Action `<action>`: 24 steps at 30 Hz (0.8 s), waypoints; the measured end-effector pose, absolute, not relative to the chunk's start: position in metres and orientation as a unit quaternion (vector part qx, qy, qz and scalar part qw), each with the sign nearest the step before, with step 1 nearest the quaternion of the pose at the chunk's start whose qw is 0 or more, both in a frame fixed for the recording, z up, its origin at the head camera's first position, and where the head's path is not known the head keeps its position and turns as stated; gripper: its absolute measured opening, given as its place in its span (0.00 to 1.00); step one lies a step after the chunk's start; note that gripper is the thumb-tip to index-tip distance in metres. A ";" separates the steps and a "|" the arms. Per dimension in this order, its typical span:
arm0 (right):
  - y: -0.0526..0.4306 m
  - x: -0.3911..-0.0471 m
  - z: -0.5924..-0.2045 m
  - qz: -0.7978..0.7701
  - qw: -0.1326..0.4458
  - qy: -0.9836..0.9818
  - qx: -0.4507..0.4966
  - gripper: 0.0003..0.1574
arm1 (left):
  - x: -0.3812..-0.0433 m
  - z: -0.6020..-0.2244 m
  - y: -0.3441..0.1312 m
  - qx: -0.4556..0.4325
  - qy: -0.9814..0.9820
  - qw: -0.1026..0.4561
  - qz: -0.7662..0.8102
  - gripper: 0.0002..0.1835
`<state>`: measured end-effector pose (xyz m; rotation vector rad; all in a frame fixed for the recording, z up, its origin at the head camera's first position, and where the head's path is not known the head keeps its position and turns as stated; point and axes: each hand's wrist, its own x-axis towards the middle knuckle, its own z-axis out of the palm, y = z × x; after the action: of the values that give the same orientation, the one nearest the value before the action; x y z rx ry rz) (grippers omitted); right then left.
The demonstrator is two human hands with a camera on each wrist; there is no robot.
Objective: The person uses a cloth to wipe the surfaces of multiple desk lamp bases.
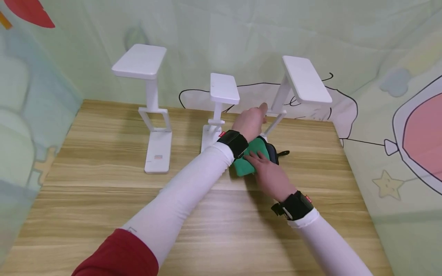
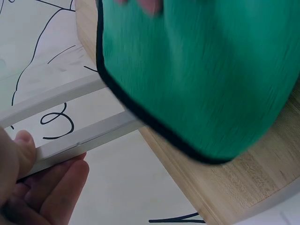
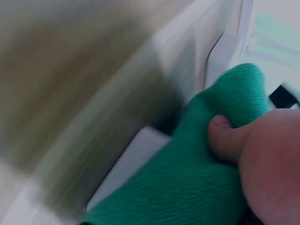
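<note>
My left hand (image 1: 249, 122) reaches the rightmost white folding phone stand (image 1: 305, 80). In the left wrist view its thumb and fingers pinch one bar (image 2: 89, 137) of the stand's open frame. My right hand (image 1: 274, 179) holds a green cloth (image 1: 243, 167) with dark edging against the lower part of that stand. Up close in the right wrist view, the thumb (image 3: 225, 137) presses into the folded cloth. A corner of the white base (image 3: 133, 157) shows from under it; most of the base is hidden. The cloth's navy side and a black loop (image 1: 284, 153) stick out to the right.
Two more white folding stands are on the wooden table (image 1: 221, 230): the middle one (image 1: 223, 87), partly behind my left forearm, and the left one (image 1: 139, 61), with a small label on its base. Printed fabric (image 1: 207, 34) hangs behind and at both sides.
</note>
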<state>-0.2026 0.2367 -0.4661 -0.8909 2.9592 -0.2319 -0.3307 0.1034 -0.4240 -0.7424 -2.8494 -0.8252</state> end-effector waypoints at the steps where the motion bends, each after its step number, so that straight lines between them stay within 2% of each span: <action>1: 0.238 -0.209 -0.468 -0.081 0.020 0.954 -0.289 0.38 | -0.331 -0.424 0.104 -0.242 -0.931 0.042 -0.269 0.13; 6: 0.251 -0.231 -0.473 -0.113 0.009 0.949 -0.294 0.41 | -0.330 -0.423 0.105 -0.243 -0.933 0.042 -0.261 0.11; 12: 0.268 -0.235 -0.472 -0.122 0.017 0.953 -0.276 0.42 | -0.329 -0.420 0.106 -0.247 -0.934 0.038 -0.257 0.13; 19: 0.284 -0.225 -0.472 -0.105 0.008 0.964 -0.243 0.41 | -0.328 -0.420 0.107 -0.251 -0.933 0.046 -0.254 0.13; 24: 0.288 -0.200 -0.469 -0.082 0.001 0.974 -0.209 0.38 | -0.328 -0.420 0.107 -0.256 -0.932 0.048 -0.253 0.13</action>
<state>-0.2000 0.2875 -0.4685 -0.6561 3.0603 -0.2584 -0.3279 0.1073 -0.4200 -0.7801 -2.8406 -0.7723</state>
